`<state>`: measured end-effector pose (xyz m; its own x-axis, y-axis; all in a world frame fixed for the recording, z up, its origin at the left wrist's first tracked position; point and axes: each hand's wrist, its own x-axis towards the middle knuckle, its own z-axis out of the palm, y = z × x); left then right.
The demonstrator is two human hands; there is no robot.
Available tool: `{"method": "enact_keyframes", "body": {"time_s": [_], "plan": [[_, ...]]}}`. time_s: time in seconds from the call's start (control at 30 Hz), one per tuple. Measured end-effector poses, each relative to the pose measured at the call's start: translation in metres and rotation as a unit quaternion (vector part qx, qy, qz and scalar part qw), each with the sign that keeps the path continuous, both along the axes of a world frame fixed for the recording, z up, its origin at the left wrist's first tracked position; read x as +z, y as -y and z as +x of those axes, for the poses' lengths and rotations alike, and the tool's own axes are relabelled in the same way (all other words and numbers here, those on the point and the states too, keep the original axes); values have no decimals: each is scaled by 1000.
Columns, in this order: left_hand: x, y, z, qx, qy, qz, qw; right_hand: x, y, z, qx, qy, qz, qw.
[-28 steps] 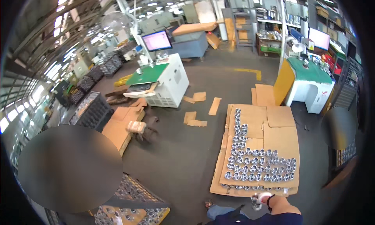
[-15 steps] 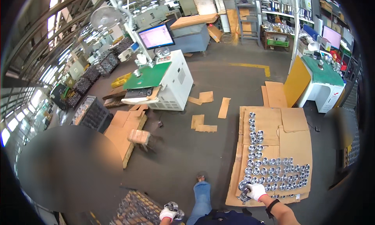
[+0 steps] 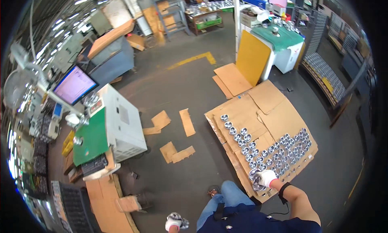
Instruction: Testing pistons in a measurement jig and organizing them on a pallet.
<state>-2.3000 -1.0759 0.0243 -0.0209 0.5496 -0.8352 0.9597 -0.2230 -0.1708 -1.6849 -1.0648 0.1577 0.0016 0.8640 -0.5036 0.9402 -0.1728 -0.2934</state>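
Note:
My right hand (image 3: 266,178), in a white glove, is closed on a silvery round metal piston (image 3: 257,185) at the near left corner of a cardboard-covered stack (image 3: 279,107). Its fingers curl over the metal, so the exact grip is partly hidden. Many more pistons (image 3: 275,156) stand in slanting rows on the cardboard beyond it. Low in the view, my gloved left hand (image 3: 173,223) is wrapped around shiny metal pistons (image 3: 182,222), held above the floor beside my leg; how many it holds I cannot tell.
A white machine cabinet (image 3: 125,120) with a green top and a monitor (image 3: 75,85) stands at left. Cardboard scraps (image 3: 186,122) lie on the grey floor. A yellow board (image 3: 252,57) leans at a second green-topped station (image 3: 279,38). A rack of parts (image 3: 324,77) is at far right.
My view has turned to the right, so the scene has swung left and tilted. My right hand stays at the near corner with metal in it; the left still holds its pistons.

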Motion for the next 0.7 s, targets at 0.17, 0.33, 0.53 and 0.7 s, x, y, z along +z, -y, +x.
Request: {"method": "enact_keyframes", "body": {"time_s": [0.17, 0.33, 0.53, 0.7], "plan": [[110, -204, 114, 234, -35, 156, 959, -35, -40, 33, -117, 0, -23, 993], [104, -340, 186, 85, -27, 165, 982, -74, -136, 83, -163, 7, 7, 987], [85, -492, 298, -122, 25, 143, 982, -129, -267, 151, -208, 20, 51, 977], [37, -612, 409, -373, 173, 186, 892, -202, -361, 196, -234, 49, 73, 968]]}}
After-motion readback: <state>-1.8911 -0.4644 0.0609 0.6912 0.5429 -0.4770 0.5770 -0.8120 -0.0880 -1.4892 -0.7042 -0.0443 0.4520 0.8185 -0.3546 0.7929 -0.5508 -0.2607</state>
